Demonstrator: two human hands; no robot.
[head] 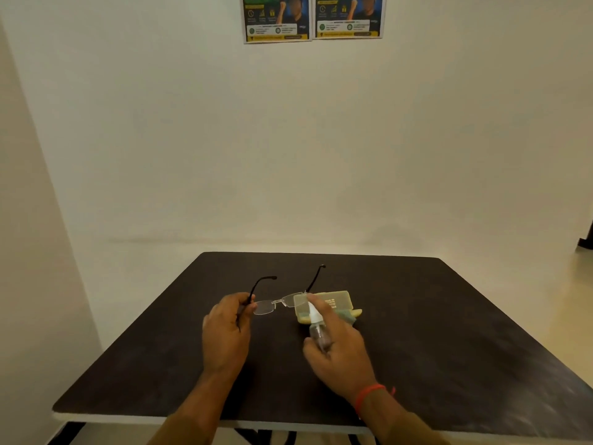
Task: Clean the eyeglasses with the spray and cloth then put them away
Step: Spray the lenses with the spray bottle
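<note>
While the left hand (226, 329) pinches the glasses (279, 303) by 1 temple, just left of the frame's centre and lifted off the dark table (449, 332), the right hand (337, 345) is wrapped round a small clear spray (316, 326), forefinger lying along its white nozzle, which points up and left at the nearer lens. Both temples are unfolded and stick up toward the top of the frame.

Spraying looks to be the step in hand. To do it well, I would keep the nozzle close but not touching the lens, press briefly so only a light mist lands, hold the frame steady by the temple and turn it so each of the 2 lenses gets wetted on both faces.

Just behind the right hand lies the yellowish case (330, 303), and a greenish cloth (348, 316) peeks out beside it, ready for wiping.

Faint print shows on the case lid, too blurred to read. At the top centre of the frame 2 posters (313, 17) hang on the wall; their text is also unreadable.
</note>
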